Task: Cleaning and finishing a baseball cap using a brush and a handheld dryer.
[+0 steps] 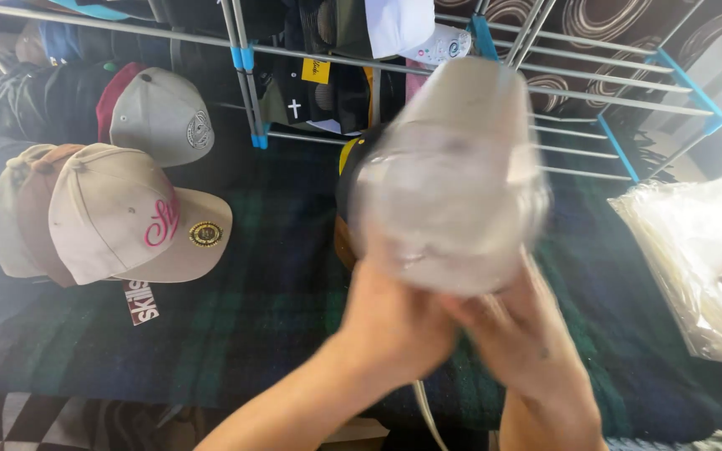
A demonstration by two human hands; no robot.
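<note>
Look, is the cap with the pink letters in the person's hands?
No, the beige cap with pink letters lies on the plaid cloth, while both hands hold a blurred clear-wrapped cap.

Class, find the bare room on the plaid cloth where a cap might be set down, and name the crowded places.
Bare plaid cloth lies between the stacked beige caps and the left hand, and again between the right hand and the pile of clear bags. The left edge and the rack behind are crowded.
</note>
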